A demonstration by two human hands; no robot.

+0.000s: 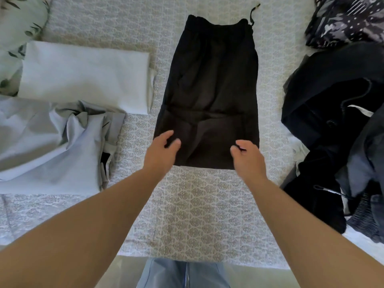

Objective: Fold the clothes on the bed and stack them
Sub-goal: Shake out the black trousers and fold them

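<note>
Black drawstring trousers point(212, 88) lie folded lengthwise in the middle of the bed, waistband at the far end. My left hand point(162, 151) hovers over their near left corner, fingers loosely curved and holding nothing. My right hand point(247, 156) is at the near right corner, thumb and fingers curled as if pinching the fabric edge. A folded pale blue garment point(83, 75) lies to the left.
A crumpled pale blue sheet or garment point(52, 146) sits at the near left. A heap of dark unfolded clothes point(336, 121) fills the right side, with a patterned dark piece point(345, 19) behind it. The patterned bedspread point(197, 208) is bare near me.
</note>
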